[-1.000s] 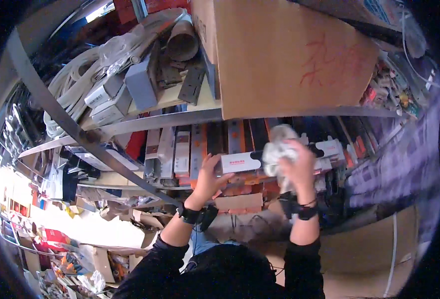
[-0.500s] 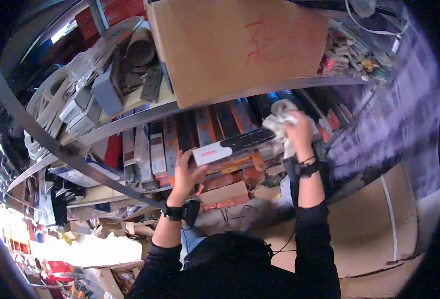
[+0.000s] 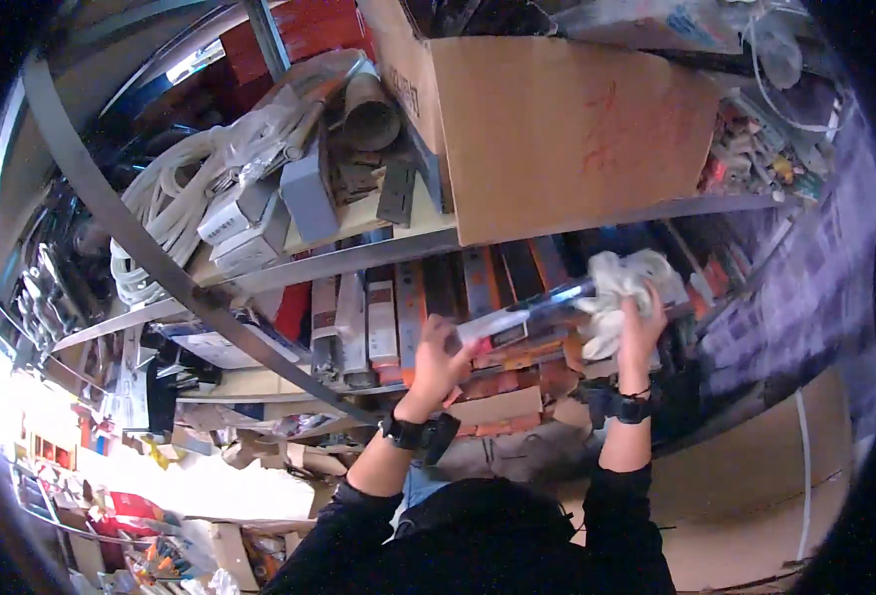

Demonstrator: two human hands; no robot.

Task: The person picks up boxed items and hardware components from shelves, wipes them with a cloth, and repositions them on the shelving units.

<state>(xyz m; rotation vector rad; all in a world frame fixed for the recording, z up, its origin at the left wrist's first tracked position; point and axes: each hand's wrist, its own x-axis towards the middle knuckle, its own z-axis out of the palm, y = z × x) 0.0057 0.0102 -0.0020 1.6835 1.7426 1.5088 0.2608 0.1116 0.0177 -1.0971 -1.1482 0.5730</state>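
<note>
A long narrow box (image 3: 502, 323), white at the left and dark at the right, is held level in front of the lower shelf. My left hand (image 3: 438, 362) grips its white left end, with the thumb along the near side. My right hand (image 3: 640, 329) is closed on a crumpled white cloth (image 3: 611, 283), which lies against the box's dark right end and hides it. Light glares off the box's upper face. Behind it, similar narrow boxes (image 3: 382, 322) stand packed side by side on the shelf.
A big cardboard carton (image 3: 567, 139) sits on the upper shelf, its metal edge (image 3: 358, 255) just above my hands. Coiled pale hose (image 3: 165, 198) and small boxes lie to the left. A curved-looking metal post (image 3: 125, 213) crosses the left side. Flat cardboard (image 3: 755, 476) leans at lower right.
The box has been turned about its length, so a shiny face now shows. My left fingers have closed round its end. The whole view has shifted, moving the shelves rightward and down.
</note>
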